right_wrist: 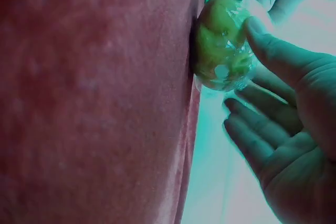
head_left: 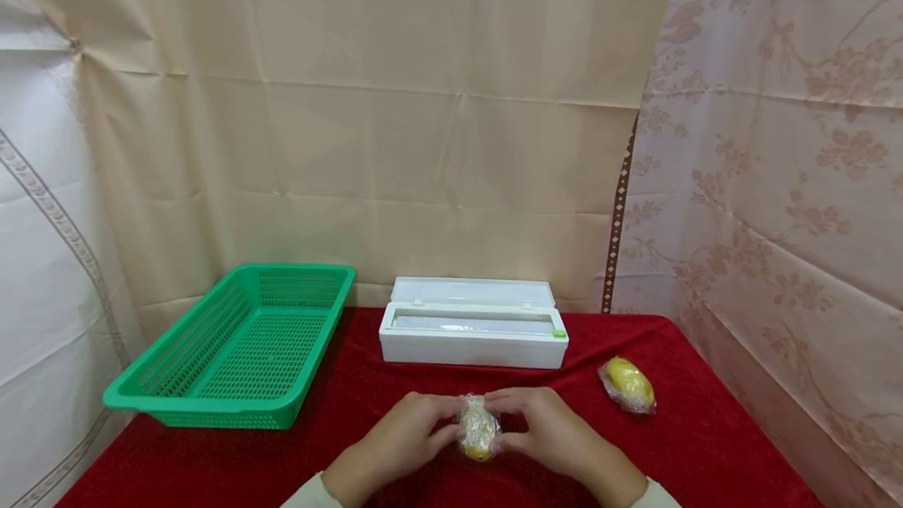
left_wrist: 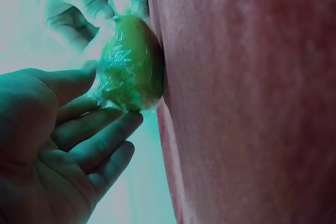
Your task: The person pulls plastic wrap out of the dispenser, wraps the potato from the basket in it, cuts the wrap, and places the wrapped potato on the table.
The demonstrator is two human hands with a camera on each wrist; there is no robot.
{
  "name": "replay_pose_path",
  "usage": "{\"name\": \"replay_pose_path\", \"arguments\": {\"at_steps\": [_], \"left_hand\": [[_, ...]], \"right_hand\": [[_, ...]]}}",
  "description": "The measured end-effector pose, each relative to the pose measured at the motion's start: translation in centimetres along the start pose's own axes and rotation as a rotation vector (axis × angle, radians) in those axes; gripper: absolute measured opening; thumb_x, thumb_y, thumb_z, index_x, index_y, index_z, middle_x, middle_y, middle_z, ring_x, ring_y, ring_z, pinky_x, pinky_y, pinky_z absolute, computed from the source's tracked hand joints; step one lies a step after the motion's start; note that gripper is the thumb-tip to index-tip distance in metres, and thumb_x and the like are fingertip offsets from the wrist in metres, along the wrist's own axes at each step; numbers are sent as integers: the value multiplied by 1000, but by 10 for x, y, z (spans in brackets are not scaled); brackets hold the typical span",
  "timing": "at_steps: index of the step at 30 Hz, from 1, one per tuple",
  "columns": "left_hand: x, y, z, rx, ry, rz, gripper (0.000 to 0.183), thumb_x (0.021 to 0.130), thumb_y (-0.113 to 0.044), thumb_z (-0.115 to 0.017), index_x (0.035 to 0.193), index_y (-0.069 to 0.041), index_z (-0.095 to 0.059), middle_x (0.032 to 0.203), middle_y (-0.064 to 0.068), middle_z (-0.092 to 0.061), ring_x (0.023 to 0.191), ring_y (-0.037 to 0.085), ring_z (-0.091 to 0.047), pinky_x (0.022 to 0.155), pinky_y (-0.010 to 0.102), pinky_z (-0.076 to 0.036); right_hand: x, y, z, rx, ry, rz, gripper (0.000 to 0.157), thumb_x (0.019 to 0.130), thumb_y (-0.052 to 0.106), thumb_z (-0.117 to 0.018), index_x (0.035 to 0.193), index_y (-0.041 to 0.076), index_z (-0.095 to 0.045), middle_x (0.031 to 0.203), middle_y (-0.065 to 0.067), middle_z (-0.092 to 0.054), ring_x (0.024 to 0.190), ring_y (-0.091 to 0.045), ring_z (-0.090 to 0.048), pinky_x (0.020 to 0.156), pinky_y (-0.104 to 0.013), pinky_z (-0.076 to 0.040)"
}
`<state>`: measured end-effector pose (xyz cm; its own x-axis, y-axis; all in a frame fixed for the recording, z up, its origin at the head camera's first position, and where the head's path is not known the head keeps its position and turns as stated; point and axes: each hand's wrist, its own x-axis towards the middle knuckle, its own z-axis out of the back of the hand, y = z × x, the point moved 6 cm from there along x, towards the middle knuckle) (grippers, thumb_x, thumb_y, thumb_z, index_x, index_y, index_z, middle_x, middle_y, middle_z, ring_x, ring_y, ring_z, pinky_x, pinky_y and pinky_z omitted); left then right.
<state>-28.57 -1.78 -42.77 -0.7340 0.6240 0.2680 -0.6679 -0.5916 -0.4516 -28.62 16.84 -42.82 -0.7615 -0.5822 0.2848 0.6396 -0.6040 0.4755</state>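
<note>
A yellow fruit (head_left: 479,431), mango-like and wrapped in clear cling film, rests on the red cloth between my two hands. From its left side, my left hand (head_left: 415,431) holds it with thumb and fingertips. My right hand (head_left: 546,429) grips the opposite side, its thumb pressed on the film in the right wrist view. The film is crumpled and shiny across the top of the fruit (left_wrist: 131,64). Farther right on the cloth lies a second film-wrapped yellow fruit (head_left: 628,384), away from both hands.
Behind my hands stands a white cling film box (head_left: 473,350) with its lid raised and a green slider at its right end. A green plastic basket (head_left: 299,398) sits at the left. Red velvet cloth (head_left: 705,445) covers the table, and curtains (head_left: 451,139) hang behind it.
</note>
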Motion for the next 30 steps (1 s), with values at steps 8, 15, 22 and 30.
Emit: {"name": "replay_pose_path", "arguments": {"at_steps": [8,15,22,30], "left_hand": [[-4,-11,-4,161,4,27,32,103,-21,-63,133,-12,-63,125,-2,-72,111,7,-68,94,32,-58],[-11,-12,-11,231,146,72,66,104,-33,-61,157,-2,-37,156,10,-51,134,21,-59,110,38,-49],[-10,-13,-8,163,123,58,61,105,-26,-61,156,-3,-39,157,10,-50,138,22,-56,111,39,-48],[-3,-7,1,55,-41,25,50,99,-21,-71,144,-4,-58,139,5,-66,126,15,-64,103,36,-54]], "right_hand": [[-1,12,-8,-38,100,-4,54,100,31,-69,145,4,-58,142,-4,-64,132,-18,-61,108,-42,-51],[-2,16,-13,-44,128,-11,61,102,40,-65,151,8,-47,145,-1,-60,132,-14,-58,110,-41,-49],[0,14,-10,-80,27,0,52,103,30,-63,147,4,-55,143,-7,-64,132,-22,-61,108,-44,-51],[-1,1,-3,65,-38,-61,52,98,41,-67,142,13,-64,136,5,-68,124,-11,-64,102,-35,-54]]}}
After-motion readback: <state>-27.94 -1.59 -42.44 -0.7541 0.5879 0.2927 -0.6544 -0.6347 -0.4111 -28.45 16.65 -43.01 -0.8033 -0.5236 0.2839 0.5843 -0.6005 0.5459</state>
